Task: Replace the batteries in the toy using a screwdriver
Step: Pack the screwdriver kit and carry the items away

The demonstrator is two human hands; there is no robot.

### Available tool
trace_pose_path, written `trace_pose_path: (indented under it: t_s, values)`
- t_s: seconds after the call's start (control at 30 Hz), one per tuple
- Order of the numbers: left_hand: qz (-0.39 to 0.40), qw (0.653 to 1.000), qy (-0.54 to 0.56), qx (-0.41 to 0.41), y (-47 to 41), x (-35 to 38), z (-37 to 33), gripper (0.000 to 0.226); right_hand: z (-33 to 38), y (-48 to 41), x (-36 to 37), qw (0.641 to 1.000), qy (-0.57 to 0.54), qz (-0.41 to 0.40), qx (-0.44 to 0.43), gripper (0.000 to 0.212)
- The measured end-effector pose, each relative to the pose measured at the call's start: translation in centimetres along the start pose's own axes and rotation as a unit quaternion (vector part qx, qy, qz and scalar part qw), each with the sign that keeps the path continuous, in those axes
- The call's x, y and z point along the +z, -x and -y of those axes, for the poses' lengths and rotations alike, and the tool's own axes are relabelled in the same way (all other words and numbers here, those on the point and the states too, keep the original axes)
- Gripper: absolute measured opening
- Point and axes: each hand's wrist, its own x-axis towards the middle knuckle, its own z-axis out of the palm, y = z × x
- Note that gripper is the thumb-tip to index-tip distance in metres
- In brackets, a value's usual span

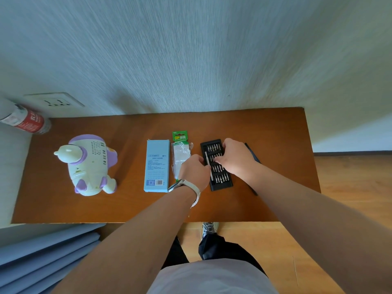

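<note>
A home room: wallpapered wall [191, 49], wall socket [56, 101], wood floor [350, 187].

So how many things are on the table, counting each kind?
toy: 1
blue box: 1
battery pack: 1
screwdriver bit case: 1
black lid: 1
red-label bottle, at the far left corner: 1
Total: 6

Bare forearms, white wristwatch [192, 188], white top [212, 279], black trousers [220, 249], grey sneaker [209, 228]
</note>
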Motion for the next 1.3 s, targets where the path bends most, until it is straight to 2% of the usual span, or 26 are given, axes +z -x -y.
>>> trace_pose_path:
  t_s: [0.13, 0.3, 0.5, 0.73, 0.9, 1.03, 1.3]
  values:
    - [0.014, 1.000, 0.014, -0.006, -0.1, -0.2, -0.4, 0.027, 0.2, -0.3, -0.7, 0.999, 0.025, 0.031, 0.011, 0.031]
    - [0.018, 0.999, 0.038, -0.015, 0.0, -0.3, -0.4, 0.025, 0.3, -1.0, -0.9, 0.997, 0.005, 0.059, 0.051, 0.028]
    - [0.025, 0.997, 0.065, -0.013, 1.1, -0.4, -0.9, 0.023, 0.0, -0.4, -0.9, 0.998, -0.007, 0.053, 0.028, 0.030]
    - [0.020, 0.983, 0.179, 0.031, 3.2, -1.4, -1.7, 0.022, -0.8, 2.7, -1.6, 0.987, -0.161, 0.006, 0.014, 0.028]
    - [0.056, 0.960, 0.271, 0.049, 5.0, -3.5, -2.4, 0.014, -0.8, 5.7, -2.8, 0.968, -0.249, -0.028, -0.012, 0.025]
    - [0.094, 0.935, 0.338, 0.056, 6.7, -5.3, -2.7, 0.016, -0.6, 8.1, -3.8, 0.957, -0.286, -0.044, -0.036, 0.022]
    - [0.098, 0.932, 0.342, 0.072, 9.1, -7.4, -3.3, 0.020, -1.0, 11.3, -5.7, 0.941, -0.319, -0.045, -0.100, 0.012]
